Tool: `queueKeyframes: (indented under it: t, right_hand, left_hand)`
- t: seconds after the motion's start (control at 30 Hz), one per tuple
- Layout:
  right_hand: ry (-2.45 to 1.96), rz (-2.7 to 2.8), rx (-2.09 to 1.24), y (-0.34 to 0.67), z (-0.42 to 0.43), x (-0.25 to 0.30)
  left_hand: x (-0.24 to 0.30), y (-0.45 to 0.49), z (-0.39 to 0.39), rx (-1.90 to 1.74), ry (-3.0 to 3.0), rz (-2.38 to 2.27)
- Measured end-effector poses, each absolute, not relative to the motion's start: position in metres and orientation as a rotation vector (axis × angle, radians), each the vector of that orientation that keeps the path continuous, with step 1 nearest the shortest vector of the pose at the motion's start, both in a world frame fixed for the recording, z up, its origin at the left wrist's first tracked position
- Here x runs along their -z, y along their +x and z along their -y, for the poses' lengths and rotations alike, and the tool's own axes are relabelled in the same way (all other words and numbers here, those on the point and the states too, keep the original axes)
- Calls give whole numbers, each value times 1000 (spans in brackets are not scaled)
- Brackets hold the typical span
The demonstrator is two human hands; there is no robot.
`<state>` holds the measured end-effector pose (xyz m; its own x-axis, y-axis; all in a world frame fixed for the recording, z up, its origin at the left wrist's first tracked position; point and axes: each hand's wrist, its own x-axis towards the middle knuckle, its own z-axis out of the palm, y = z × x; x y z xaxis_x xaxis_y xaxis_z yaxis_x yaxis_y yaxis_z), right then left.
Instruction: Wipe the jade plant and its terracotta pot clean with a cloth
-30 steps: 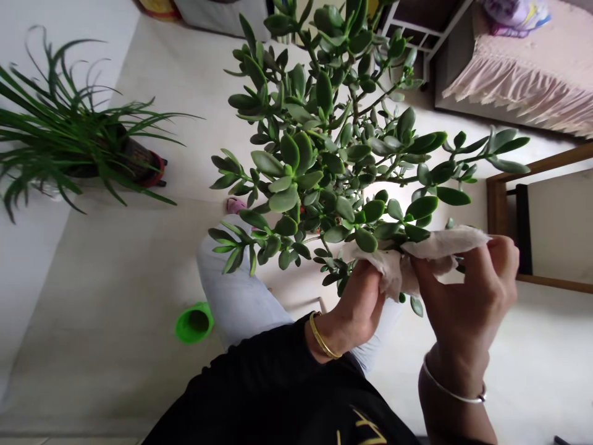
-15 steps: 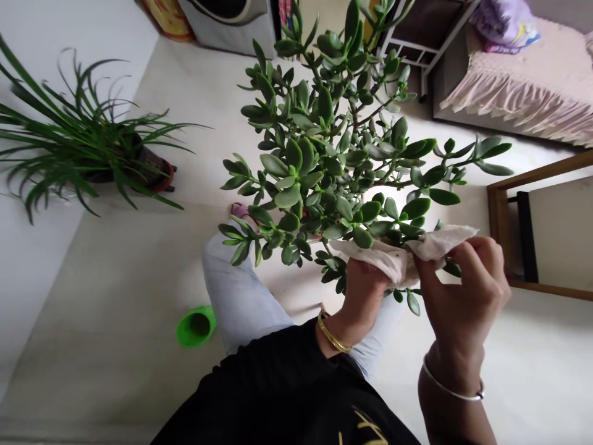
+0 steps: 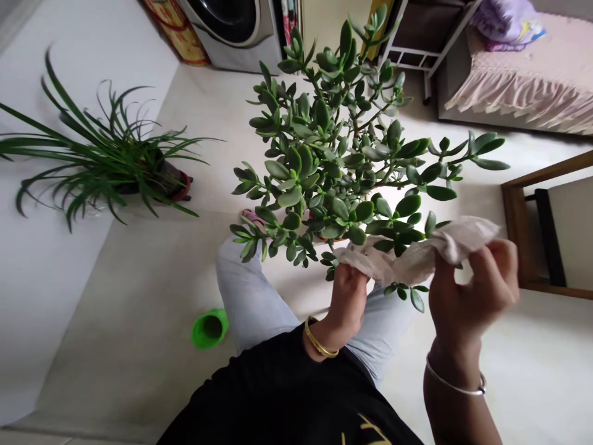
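Observation:
A whitish, crumpled tissue [image 3: 414, 262] stretches between my two hands at the front right of a jade plant [image 3: 333, 161]. My left hand [image 3: 349, 300], with a gold bangle at the wrist, is closed on the tissue's left end. The other end is pinched in my right hand [image 3: 477, 293], which wears a silver bangle. Thick green leaves lie just behind and above the tissue, and a small sprig [image 3: 410, 292] hangs below it. Most of the plant's pot is hidden by foliage.
On the floor at the left stands a green cup [image 3: 209, 329]. A long-leaved potted plant [image 3: 152, 173] is by the left wall. Behind are a washing machine [image 3: 231, 37] and a bed with a pink cover [image 3: 523, 80]. A wooden frame [image 3: 516, 228] stands at the right.
My hands have moved apart, the left one leftward and the right one slightly rightward, drawing the tissue out longer between them. The camera view has shifted a little.

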<state>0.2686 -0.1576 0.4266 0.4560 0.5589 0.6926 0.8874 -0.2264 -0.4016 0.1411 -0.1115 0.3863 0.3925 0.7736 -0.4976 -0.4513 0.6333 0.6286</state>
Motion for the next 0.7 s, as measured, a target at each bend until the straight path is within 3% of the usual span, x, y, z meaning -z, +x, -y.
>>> queueKeyframes:
  t: [0.17,0.27,0.37,0.5,0.7]
  right_hand:
    - [-1673,713,651,244,167,-418]
    - [-1528,503,535,231,185,-410]
    - [-1879,503,377,226,218,-399]
    - [-2379,630,468,229,264,-381]
    - [-2353,792,582,249,278,-363]
  left_hand:
    - [-396,117,119,-767,360,-907]
    - [-397,102,124,-683,421,-886]
    - [-397,95,129,-585,489,-762]
    - [-395,102,134,-498,520,-636]
    - [-400,122,139,-471,473,-668]
